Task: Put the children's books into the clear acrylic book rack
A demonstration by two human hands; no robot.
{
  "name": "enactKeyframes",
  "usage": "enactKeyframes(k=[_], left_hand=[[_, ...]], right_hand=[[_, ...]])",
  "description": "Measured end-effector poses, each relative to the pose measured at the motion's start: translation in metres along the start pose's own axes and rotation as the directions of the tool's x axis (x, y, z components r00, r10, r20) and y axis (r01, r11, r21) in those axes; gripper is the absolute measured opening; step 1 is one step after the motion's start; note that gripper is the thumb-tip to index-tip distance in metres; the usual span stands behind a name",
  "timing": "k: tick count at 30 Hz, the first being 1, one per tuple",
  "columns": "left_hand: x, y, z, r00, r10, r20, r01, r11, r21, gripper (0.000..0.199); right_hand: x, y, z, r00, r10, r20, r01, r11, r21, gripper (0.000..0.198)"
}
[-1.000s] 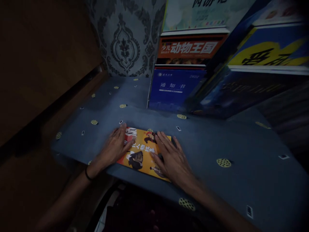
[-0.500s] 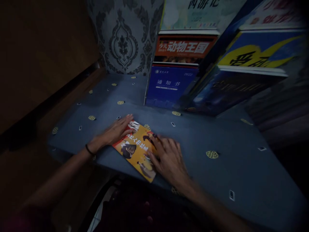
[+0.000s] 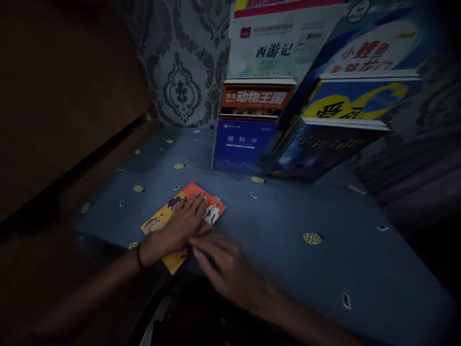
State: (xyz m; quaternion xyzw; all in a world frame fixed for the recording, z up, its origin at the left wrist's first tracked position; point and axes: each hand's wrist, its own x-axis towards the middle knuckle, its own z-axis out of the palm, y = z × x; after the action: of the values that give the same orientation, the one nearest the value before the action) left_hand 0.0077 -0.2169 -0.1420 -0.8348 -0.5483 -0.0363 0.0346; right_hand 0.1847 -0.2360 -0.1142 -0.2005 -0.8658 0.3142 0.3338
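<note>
A thin booklet [image 3: 163, 220] with an orange and red cover and printed figures lies slantwise on the cloth-covered table. My left hand [image 3: 182, 223] rests flat across its cover, fingers stretched out, hiding much of the print. At the booklet's near right edge, beside my left thumb, is my right hand [image 3: 225, 271]. Its thumb and forefinger come together there in a pinch, slightly blurred. What lies between those fingertips is hidden.
Behind the booklet stands a rack with several books: a blue booklet [image 3: 242, 149], an orange-topped book [image 3: 257, 98], a pale book [image 3: 268, 45] and a dark book [image 3: 320, 149]. The patterned blue tablecloth [image 3: 281, 221] reaches the near edge. A wooden panel [image 3: 65, 96] rises at left.
The booklet has turned so its red end points away to the right. My left hand now lies across its middle. My right hand has left the cover, its fingers now drawn together at the edge.
</note>
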Motion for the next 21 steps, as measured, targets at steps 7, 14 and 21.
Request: enactKeyframes(k=[7,14,21], left_hand=[[-0.054,0.016,0.019,0.996,-0.06,-0.07,0.048,0.985,-0.168,0.046],[-0.041,0.021,0.008,0.973,-0.2,-0.117,0.176,0.966,-0.189,0.053],[-0.039,0.015,-0.002,0.989,-0.14,-0.038,0.129,0.967,-0.222,0.062]], right_hand=[[0.085,0.032,0.019,0.854,-0.05,0.517,0.07,0.997,-0.02,0.056],[0.131,0.078,0.034,0.858,-0.035,0.512,0.089,0.993,-0.081,0.052],[0.125,0.091,0.032,0.948,0.005,0.317,0.038,0.991,-0.128,0.034]])
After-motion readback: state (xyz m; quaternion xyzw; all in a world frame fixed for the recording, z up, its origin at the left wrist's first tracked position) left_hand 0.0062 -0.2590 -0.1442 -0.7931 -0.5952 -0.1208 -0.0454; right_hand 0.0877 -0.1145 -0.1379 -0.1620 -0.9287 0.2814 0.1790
